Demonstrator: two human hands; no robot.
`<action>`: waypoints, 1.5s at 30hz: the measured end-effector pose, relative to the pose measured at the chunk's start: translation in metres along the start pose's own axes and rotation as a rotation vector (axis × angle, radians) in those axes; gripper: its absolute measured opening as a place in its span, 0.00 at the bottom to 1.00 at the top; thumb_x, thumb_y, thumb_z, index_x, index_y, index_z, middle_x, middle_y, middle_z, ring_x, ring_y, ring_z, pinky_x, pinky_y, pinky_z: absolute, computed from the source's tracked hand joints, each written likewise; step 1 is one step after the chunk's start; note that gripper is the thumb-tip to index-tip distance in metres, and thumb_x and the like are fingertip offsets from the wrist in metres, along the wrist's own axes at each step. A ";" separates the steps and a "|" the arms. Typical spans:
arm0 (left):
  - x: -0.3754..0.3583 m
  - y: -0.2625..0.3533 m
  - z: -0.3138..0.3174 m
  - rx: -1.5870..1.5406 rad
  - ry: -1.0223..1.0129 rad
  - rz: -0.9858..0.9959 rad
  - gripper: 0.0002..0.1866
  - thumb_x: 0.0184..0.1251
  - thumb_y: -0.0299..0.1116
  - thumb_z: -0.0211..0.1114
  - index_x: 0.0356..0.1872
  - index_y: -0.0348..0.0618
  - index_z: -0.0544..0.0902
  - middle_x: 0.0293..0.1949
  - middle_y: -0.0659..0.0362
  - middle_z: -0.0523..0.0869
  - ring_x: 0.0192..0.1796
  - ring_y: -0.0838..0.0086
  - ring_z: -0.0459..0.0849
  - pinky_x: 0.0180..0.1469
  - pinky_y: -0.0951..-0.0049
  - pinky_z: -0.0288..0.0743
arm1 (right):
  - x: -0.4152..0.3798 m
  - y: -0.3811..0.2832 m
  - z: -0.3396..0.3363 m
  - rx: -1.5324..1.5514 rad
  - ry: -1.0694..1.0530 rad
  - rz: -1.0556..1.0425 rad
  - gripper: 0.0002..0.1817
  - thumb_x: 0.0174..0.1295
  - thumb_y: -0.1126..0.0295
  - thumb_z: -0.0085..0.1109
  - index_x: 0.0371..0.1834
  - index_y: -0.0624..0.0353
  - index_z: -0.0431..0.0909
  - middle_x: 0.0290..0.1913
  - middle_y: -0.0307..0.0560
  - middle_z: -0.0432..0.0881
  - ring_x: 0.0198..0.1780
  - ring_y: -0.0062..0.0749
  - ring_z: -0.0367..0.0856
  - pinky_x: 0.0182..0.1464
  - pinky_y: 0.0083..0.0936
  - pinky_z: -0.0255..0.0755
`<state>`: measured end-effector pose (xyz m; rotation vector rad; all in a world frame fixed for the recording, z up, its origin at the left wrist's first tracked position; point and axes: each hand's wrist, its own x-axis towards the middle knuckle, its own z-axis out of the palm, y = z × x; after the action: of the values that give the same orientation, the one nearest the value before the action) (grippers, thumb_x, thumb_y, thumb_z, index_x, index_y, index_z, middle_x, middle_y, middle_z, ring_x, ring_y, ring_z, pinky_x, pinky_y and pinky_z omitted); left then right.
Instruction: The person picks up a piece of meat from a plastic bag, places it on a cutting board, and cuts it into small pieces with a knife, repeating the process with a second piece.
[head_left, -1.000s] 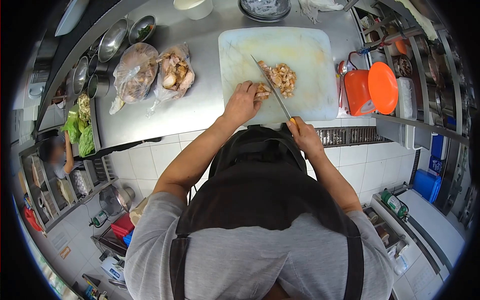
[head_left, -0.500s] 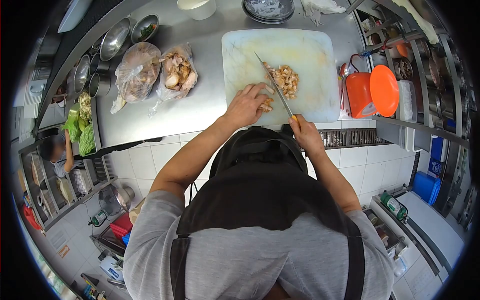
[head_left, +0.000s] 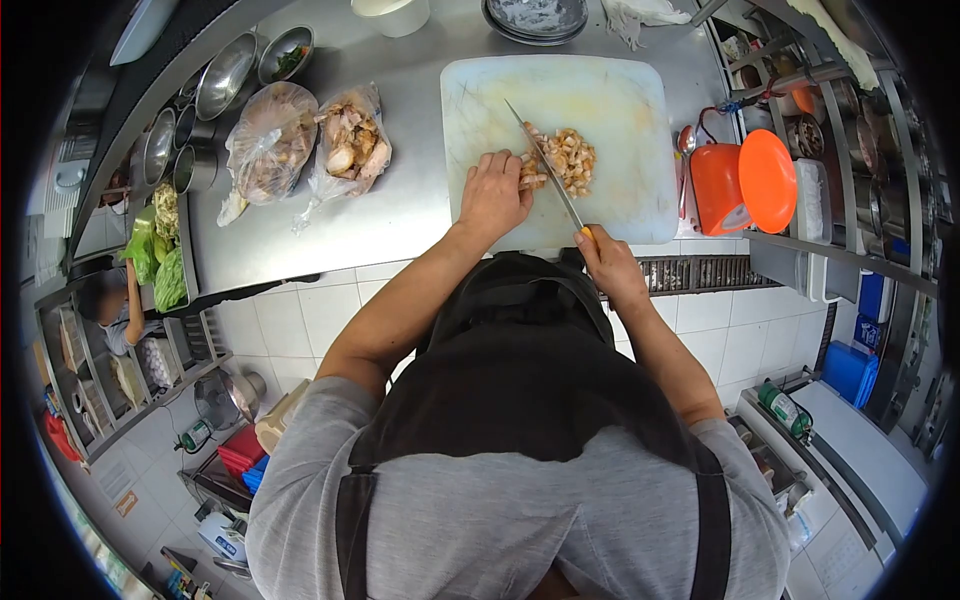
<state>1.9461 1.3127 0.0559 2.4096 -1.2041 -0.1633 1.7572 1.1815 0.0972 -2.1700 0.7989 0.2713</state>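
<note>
A white cutting board [head_left: 630, 110] lies on the steel counter. My right hand [head_left: 610, 263] is closed round the yellow handle of a knife [head_left: 551, 170], whose blade points up and left over the board. Right of the blade is a pile of chopped meat [head_left: 573, 160]. To the left of the blade my left hand [head_left: 494, 198] is closed, its bent fingertips against several meat pieces [head_left: 531, 176]. Two plastic bags of meat, one rounded [head_left: 272, 140] and one more open-looking [head_left: 354, 145], lie left of the board.
Metal bowls [head_left: 228, 77] and a white tub [head_left: 392, 14] stand at the back left. Dark bowls [head_left: 536, 18] sit behind the board. An orange container [head_left: 718, 188], a round orange lid [head_left: 768, 182] and a spoon [head_left: 684, 165] are on the right. Another person's arm [head_left: 133, 305] reaches toward green vegetables [head_left: 170, 275].
My left hand has shifted slightly up, and its fingers have drawn in beside the meat pieces left of the blade. My right hand and the knife have barely moved.
</note>
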 end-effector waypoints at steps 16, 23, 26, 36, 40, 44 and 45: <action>-0.007 -0.020 0.001 -0.154 0.092 0.145 0.22 0.54 0.32 0.72 0.50 0.36 0.79 0.55 0.47 0.80 0.58 0.53 0.77 0.61 0.58 0.73 | 0.001 -0.006 -0.012 0.000 -0.009 -0.067 0.23 0.77 0.50 0.44 0.52 0.61 0.76 0.29 0.65 0.82 0.37 0.64 0.82 0.42 0.51 0.71; -0.006 -0.014 -0.009 -0.169 0.090 0.112 0.19 0.53 0.31 0.72 0.47 0.38 0.80 0.53 0.49 0.80 0.56 0.53 0.77 0.60 0.59 0.73 | -0.010 -0.014 -0.017 -0.040 -0.055 -0.096 0.23 0.78 0.51 0.41 0.54 0.59 0.75 0.32 0.66 0.83 0.41 0.67 0.81 0.44 0.52 0.72; -0.003 -0.016 -0.005 -0.195 0.058 0.143 0.20 0.52 0.30 0.72 0.47 0.39 0.80 0.52 0.48 0.80 0.56 0.52 0.77 0.59 0.59 0.74 | -0.009 -0.017 -0.017 -0.074 -0.112 -0.054 0.22 0.78 0.52 0.41 0.55 0.59 0.74 0.34 0.67 0.83 0.43 0.68 0.81 0.46 0.54 0.71; -0.003 -0.016 0.003 -0.242 0.092 0.182 0.19 0.52 0.26 0.69 0.48 0.39 0.78 0.51 0.48 0.80 0.54 0.52 0.78 0.57 0.59 0.76 | 0.037 -0.017 0.010 -0.046 -0.102 -0.113 0.18 0.76 0.55 0.43 0.48 0.60 0.73 0.31 0.70 0.82 0.38 0.72 0.80 0.44 0.61 0.71; -0.003 -0.017 -0.001 -0.251 0.096 0.175 0.20 0.54 0.27 0.70 0.49 0.38 0.78 0.52 0.47 0.80 0.55 0.51 0.78 0.57 0.59 0.76 | 0.047 -0.020 0.022 -0.040 -0.040 -0.142 0.18 0.76 0.55 0.44 0.47 0.61 0.73 0.31 0.70 0.82 0.38 0.72 0.80 0.43 0.60 0.71; -0.007 -0.015 -0.009 -0.271 0.142 0.143 0.19 0.56 0.27 0.70 0.50 0.37 0.79 0.52 0.47 0.81 0.55 0.52 0.79 0.58 0.58 0.76 | 0.044 -0.017 0.012 -0.048 -0.012 -0.159 0.19 0.75 0.54 0.46 0.47 0.61 0.73 0.30 0.70 0.82 0.37 0.71 0.80 0.42 0.59 0.71; -0.009 -0.016 -0.010 -0.271 0.143 0.141 0.19 0.56 0.27 0.70 0.50 0.37 0.79 0.52 0.47 0.81 0.55 0.52 0.79 0.58 0.58 0.76 | 0.041 -0.020 0.008 -0.049 -0.014 -0.160 0.19 0.75 0.54 0.46 0.47 0.61 0.73 0.30 0.70 0.82 0.37 0.71 0.80 0.42 0.59 0.71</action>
<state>1.9554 1.3312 0.0570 2.0601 -1.1976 -0.1009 1.8023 1.1787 0.0860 -2.2613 0.6129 0.2261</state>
